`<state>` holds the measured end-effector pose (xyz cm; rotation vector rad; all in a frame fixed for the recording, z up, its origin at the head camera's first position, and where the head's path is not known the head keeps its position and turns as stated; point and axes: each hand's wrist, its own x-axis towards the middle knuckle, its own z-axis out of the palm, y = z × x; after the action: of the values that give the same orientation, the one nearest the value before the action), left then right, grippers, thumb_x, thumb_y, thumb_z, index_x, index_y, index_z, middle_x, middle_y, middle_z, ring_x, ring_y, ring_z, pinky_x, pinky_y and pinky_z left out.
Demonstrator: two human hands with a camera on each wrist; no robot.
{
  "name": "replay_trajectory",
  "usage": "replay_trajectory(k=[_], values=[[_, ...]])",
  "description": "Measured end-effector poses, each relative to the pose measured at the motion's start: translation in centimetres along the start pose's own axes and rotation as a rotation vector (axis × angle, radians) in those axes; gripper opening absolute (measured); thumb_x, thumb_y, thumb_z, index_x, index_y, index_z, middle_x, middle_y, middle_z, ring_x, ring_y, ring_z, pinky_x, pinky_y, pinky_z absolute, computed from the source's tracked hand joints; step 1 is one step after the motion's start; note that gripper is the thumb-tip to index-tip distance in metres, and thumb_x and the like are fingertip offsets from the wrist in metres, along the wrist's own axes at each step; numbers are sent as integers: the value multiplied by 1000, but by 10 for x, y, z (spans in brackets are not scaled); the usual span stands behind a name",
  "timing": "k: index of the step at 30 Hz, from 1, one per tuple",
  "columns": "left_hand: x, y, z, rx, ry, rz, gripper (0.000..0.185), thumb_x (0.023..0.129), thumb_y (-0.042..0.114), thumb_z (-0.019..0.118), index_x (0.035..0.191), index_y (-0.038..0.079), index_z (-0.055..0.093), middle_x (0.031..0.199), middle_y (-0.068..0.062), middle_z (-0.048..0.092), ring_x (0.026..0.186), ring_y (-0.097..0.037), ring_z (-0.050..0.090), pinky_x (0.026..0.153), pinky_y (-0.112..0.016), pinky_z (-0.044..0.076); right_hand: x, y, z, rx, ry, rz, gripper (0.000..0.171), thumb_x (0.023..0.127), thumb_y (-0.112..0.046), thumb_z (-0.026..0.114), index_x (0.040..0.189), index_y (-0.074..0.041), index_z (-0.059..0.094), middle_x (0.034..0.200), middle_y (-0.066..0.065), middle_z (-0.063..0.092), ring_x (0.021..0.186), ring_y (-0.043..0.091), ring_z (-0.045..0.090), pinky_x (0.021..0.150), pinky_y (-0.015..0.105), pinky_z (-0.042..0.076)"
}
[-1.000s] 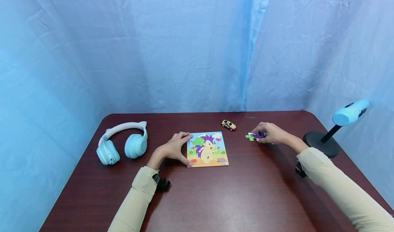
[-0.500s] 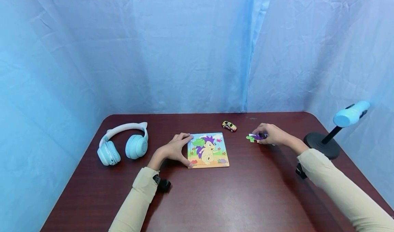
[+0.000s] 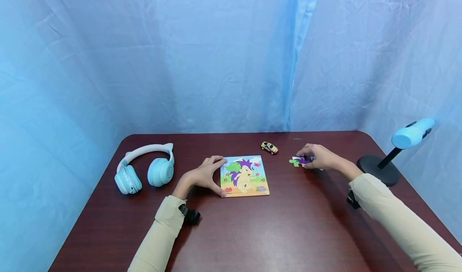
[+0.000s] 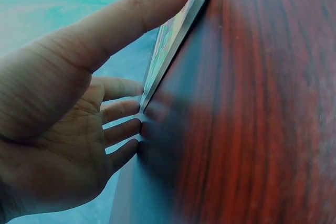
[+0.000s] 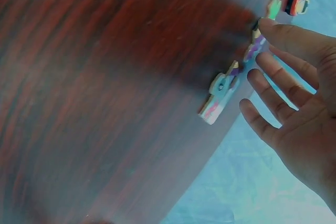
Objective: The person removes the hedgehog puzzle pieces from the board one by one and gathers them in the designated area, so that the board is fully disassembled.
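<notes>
While the surface [image 3: 252,232] is cut off below, it carries headphones [image 3: 160,171] at left, a blue-headed stand [image 3: 391,157] at right, and the puzzle board [image 3: 249,177], whose left edge the left hand [image 3: 205,175] partly hides, its grip spread along it. The right hand [image 3: 320,157] covers some puzzle pieces [image 3: 295,162] right of the board, so I cannot tell whether its grip pinches one; a toy car [image 3: 269,147] stands near the board.
</notes>
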<state>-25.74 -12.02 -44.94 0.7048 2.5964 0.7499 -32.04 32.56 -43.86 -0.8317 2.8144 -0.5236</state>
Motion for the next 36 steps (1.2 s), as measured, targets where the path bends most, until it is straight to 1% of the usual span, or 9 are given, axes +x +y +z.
replay_trajectory(k=[4,9,13,16,18,23,29,33,36], values=[[0,-1,0,-5,-15,-1,117,74,43,91,163,11,24,166,-12,20,149,-34,23,118,-55,34,6,-9,-1,16,31,-32,39,85,-6,79,124,-1,72,121,16,68,113,36,62,94,55,52],[0,-1,-1,-15,-16,-6,118,73,42,92,163,9,23,166,-13,19,150,-35,22,119,-56,34,23,-35,1,25,54,-101,41,86,-8,80,126,-2,71,124,16,68,118,37,61,95,56,51],[1,-1,-1,-13,-19,-21,119,73,42,92,163,8,23,166,-13,19,149,-34,23,119,-54,34,42,-64,4,66,48,-184,41,87,-7,79,127,0,70,119,18,69,110,37,64,93,56,52],[2,0,-1,-14,-14,-17,119,73,42,92,163,6,23,165,-14,21,149,-34,24,118,-55,34,56,-85,9,107,28,-227,41,87,-6,78,126,2,70,118,19,68,105,37,64,92,56,53],[2,0,-1,-12,-16,-13,120,72,42,92,163,6,23,165,-13,21,149,-34,24,119,-55,34,64,-97,14,123,9,-229,41,87,-8,79,127,1,70,119,17,68,106,35,63,93,54,53],[4,0,0,-3,-16,-10,120,72,43,92,163,6,23,165,-13,21,148,-33,25,119,-54,34,83,-122,26,126,-42,-214,42,88,-13,80,129,-5,70,121,10,68,114,27,64,99,48,54],[3,2,0,-15,-19,-19,120,72,42,92,163,6,23,165,-13,22,148,-34,25,119,-55,32,98,-143,37,137,-88,-240,44,89,-15,79,130,-4,69,124,14,67,117,30,64,99,49,53],[5,3,0,-16,-17,-27,120,72,43,92,163,7,23,165,-12,22,147,-33,25,119,-55,33,105,-151,43,129,-104,-268,44,90,-14,78,131,-1,68,124,16,66,117,32,64,100,48,53],[6,4,0,-18,-10,-23,120,72,43,92,163,6,23,164,-12,23,146,-33,26,118,-55,35,108,-156,47,114,-111,-265,43,90,-13,78,131,-1,68,123,15,66,117,31,65,100,45,53]])
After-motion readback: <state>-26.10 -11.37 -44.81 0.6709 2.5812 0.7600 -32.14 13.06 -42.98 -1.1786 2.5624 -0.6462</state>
